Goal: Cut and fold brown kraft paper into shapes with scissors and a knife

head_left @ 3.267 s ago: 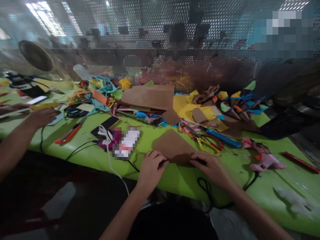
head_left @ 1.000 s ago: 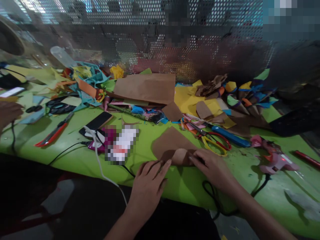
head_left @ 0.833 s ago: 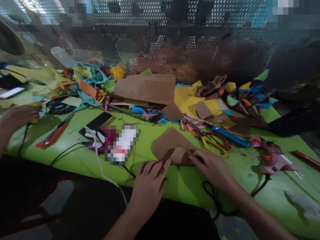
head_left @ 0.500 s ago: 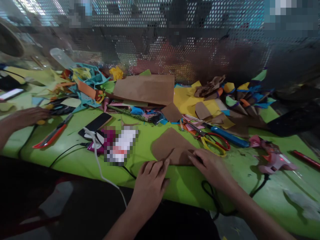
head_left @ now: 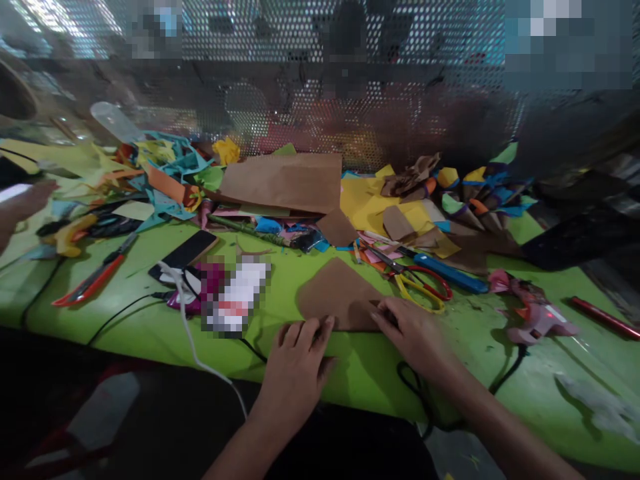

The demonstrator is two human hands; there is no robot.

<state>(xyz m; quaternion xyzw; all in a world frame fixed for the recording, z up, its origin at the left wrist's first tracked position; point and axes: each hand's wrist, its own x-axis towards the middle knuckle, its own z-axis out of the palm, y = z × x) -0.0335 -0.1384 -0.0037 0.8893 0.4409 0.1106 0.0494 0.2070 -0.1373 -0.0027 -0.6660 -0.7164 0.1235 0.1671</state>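
A piece of brown paper with a rounded left corner lies at the near part of the green table. My left hand rests at its near left edge, fingers bent and close together, fingertips pressing the paper, thumb apart below. At the paper's near right side, my right hand pinches the edge between thumb and fingers. Just beyond my right hand lie scissors with red and yellow handles. A blue-handled cutter is behind them.
Pink glue gun stands right, its cord by the edge. Phone, white cable and orange cutter lie left. Paper scraps and a large brown sheet line the back. Another person's hand is far left.
The raised flap on the brown paper no longer shows; its surface looks smooth. The other person's hand has moved left, off the yellow-handled tool. The view has shifted slightly.
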